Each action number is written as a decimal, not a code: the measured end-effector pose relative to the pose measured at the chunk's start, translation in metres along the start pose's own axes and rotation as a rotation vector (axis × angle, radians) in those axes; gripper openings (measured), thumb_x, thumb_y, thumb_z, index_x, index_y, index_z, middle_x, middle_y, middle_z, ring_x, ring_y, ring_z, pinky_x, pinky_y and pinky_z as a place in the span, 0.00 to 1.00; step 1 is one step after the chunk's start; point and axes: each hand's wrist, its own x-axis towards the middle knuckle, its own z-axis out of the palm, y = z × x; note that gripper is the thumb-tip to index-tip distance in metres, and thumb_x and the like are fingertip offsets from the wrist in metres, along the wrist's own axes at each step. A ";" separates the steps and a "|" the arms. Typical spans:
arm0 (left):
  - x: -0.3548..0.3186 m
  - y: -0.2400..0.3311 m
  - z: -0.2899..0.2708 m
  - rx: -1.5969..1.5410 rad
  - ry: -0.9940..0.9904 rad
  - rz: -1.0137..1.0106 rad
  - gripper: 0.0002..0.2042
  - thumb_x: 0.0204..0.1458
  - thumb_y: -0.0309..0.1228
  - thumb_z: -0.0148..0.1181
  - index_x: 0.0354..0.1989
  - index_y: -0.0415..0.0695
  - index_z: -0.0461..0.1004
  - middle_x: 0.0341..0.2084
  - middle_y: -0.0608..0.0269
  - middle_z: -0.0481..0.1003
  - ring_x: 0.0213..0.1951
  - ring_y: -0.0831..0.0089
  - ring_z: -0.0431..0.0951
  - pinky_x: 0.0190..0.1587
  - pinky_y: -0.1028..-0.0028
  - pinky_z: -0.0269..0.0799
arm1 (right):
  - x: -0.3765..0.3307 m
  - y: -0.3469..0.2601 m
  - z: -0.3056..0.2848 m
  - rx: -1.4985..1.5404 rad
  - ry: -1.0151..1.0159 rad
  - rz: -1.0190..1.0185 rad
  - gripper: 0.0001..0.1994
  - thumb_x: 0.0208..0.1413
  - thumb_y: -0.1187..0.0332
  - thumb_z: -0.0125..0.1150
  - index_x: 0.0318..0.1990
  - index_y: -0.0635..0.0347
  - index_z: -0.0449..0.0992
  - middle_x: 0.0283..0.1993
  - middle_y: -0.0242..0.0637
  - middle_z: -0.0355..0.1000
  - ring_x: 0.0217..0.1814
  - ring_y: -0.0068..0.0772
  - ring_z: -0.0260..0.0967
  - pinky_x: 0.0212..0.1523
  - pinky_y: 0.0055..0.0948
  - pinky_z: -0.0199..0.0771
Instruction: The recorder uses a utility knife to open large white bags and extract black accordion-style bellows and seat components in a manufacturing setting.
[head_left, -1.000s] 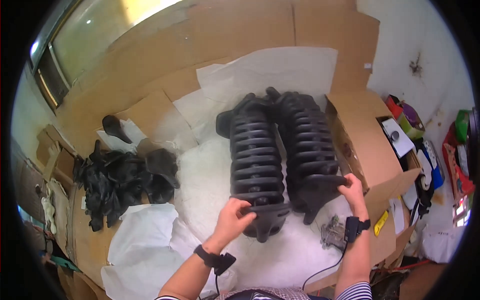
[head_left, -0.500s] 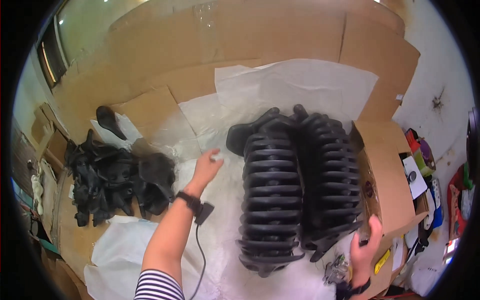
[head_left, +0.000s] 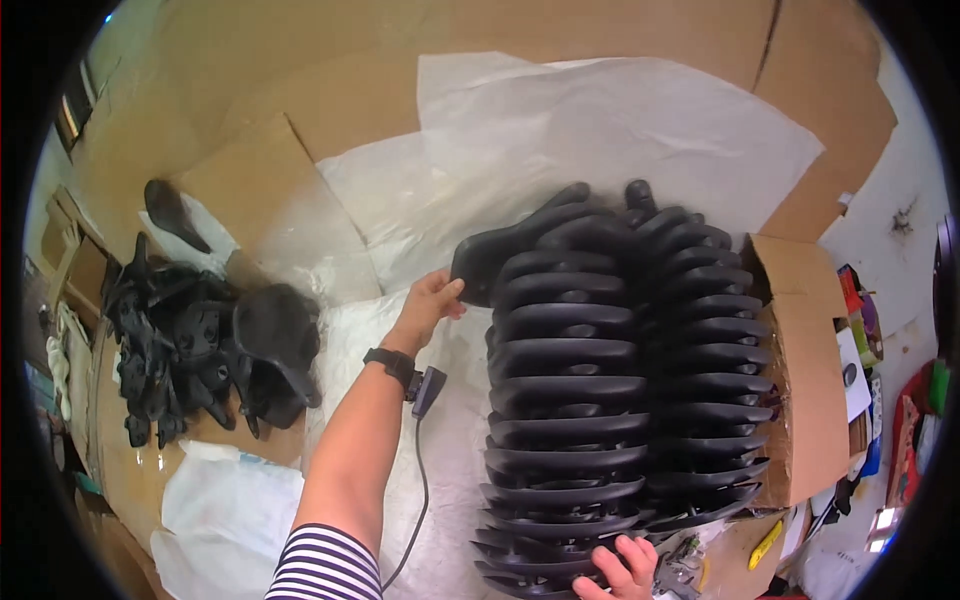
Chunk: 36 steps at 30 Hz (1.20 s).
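Stacked black plastic parts (head_left: 600, 400) risked toppling — left hand (head_left: 430, 303) gripped the far end, right hand (head_left: 618, 565) clamped the near end.

Cardboard box (head_left: 805, 370) right — white sheet (head_left: 620, 130) open

A workshop or packing area: flattened cardboard sheets (head_left: 250, 190) cover the floor, with white wrapping sheets (head_left: 600, 130), an open carton (head_left: 805, 380) and piles of identical black plastic parts (head_left: 620, 380).

Floor (head_left: 250, 60) covered with flattened brown cardboard (head_left: 270, 190); white plastic sheeting (head_left: 600, 130) spread over it. On sheeting: two rows of stacked black moulded parts (head_left: 610, 380). Left: loose heap of black parts (head_left: 190, 340).
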 end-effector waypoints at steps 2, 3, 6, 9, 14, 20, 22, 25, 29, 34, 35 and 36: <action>-0.002 -0.004 0.003 -0.159 0.001 -0.001 0.08 0.54 0.33 0.58 0.37 0.42 0.72 0.24 0.68 0.73 0.28 0.77 0.74 0.35 0.75 0.71 | -0.005 0.003 0.000 -0.007 0.008 0.006 0.20 0.42 0.58 0.68 0.44 0.49 0.70 0.57 0.45 0.64 0.60 0.57 0.58 0.55 0.59 0.59; 0.001 -0.001 0.001 -0.165 0.005 -0.003 0.08 0.54 0.33 0.58 0.37 0.42 0.72 0.24 0.68 0.73 0.28 0.77 0.74 0.35 0.75 0.71 | -0.008 0.004 0.000 -0.006 0.001 0.004 0.20 0.42 0.58 0.68 0.44 0.49 0.70 0.57 0.45 0.64 0.60 0.57 0.58 0.55 0.59 0.59; 0.010 0.022 0.018 0.143 0.067 0.195 0.11 0.48 0.24 0.60 0.40 0.38 0.72 0.30 0.62 0.75 0.33 0.75 0.73 0.37 0.74 0.69 | -0.014 0.012 -0.001 0.022 -0.036 0.000 0.20 0.45 0.57 0.66 0.46 0.49 0.69 0.58 0.46 0.63 0.61 0.57 0.58 0.54 0.59 0.60; 0.024 0.025 0.030 0.174 0.212 0.156 0.14 0.46 0.20 0.61 0.42 0.36 0.72 0.33 0.60 0.75 0.34 0.73 0.73 0.39 0.72 0.69 | -0.014 0.012 0.000 0.035 -0.008 0.004 0.22 0.46 0.56 0.65 0.48 0.48 0.68 0.58 0.46 0.63 0.61 0.58 0.57 0.54 0.58 0.61; 0.005 -0.012 0.037 -0.126 0.133 0.200 0.17 0.42 0.16 0.59 0.45 0.37 0.71 0.38 0.60 0.75 0.40 0.71 0.74 0.46 0.72 0.69 | -0.021 0.016 -0.004 0.041 -0.044 0.017 0.25 0.47 0.55 0.64 0.53 0.46 0.65 0.60 0.46 0.62 0.61 0.58 0.57 0.54 0.59 0.60; -0.019 0.005 0.005 -0.431 0.117 0.323 0.22 0.44 0.14 0.55 0.51 0.37 0.68 0.47 0.57 0.73 0.49 0.66 0.73 0.55 0.67 0.66 | -0.029 0.025 -0.004 0.132 -0.003 0.065 0.27 0.47 0.55 0.64 0.55 0.43 0.63 0.61 0.46 0.61 0.61 0.59 0.58 0.55 0.60 0.59; -0.028 0.004 0.001 -0.295 0.138 0.257 0.21 0.44 0.14 0.54 0.51 0.37 0.68 0.45 0.57 0.74 0.47 0.66 0.73 0.53 0.68 0.67 | -0.028 0.027 -0.004 0.139 -0.020 0.066 0.28 0.46 0.55 0.65 0.55 0.43 0.63 0.61 0.47 0.60 0.61 0.59 0.57 0.55 0.61 0.58; -0.033 -0.001 0.006 -0.259 0.205 0.150 0.19 0.45 0.14 0.54 0.48 0.38 0.68 0.42 0.58 0.74 0.44 0.67 0.74 0.51 0.69 0.68 | -0.022 0.020 -0.004 0.152 -0.028 0.097 0.29 0.41 0.59 0.67 0.54 0.42 0.64 0.62 0.49 0.58 0.63 0.62 0.54 0.55 0.62 0.57; -0.051 0.002 -0.008 -0.300 0.404 0.177 0.16 0.45 0.13 0.54 0.45 0.38 0.69 0.40 0.59 0.74 0.41 0.67 0.74 0.48 0.70 0.68 | -0.025 0.016 0.002 0.056 0.007 0.088 0.51 0.31 0.58 0.76 0.64 0.58 0.49 0.63 0.55 0.52 0.62 0.61 0.53 0.57 0.56 0.58; -0.143 0.063 -0.040 -0.458 0.519 0.276 0.19 0.42 0.13 0.51 0.46 0.38 0.68 0.45 0.56 0.71 0.49 0.62 0.70 0.55 0.64 0.66 | -0.032 0.008 0.006 0.099 0.087 0.216 0.48 0.33 0.59 0.76 0.61 0.59 0.52 0.65 0.58 0.49 0.64 0.67 0.50 0.58 0.60 0.55; -0.168 0.070 -0.052 -0.527 0.495 0.302 0.21 0.41 0.13 0.50 0.47 0.38 0.67 0.47 0.56 0.71 0.50 0.60 0.70 0.56 0.62 0.65 | -0.032 0.008 0.006 0.081 0.114 0.210 0.49 0.33 0.59 0.75 0.63 0.59 0.51 0.66 0.59 0.48 0.64 0.66 0.50 0.59 0.58 0.54; -0.195 0.076 -0.063 -0.559 0.533 0.265 0.23 0.38 0.13 0.49 0.48 0.38 0.67 0.47 0.56 0.70 0.50 0.58 0.70 0.56 0.60 0.65 | -0.033 0.005 0.004 0.068 0.113 0.222 0.49 0.33 0.59 0.75 0.64 0.59 0.50 0.66 0.59 0.47 0.65 0.65 0.49 0.59 0.57 0.53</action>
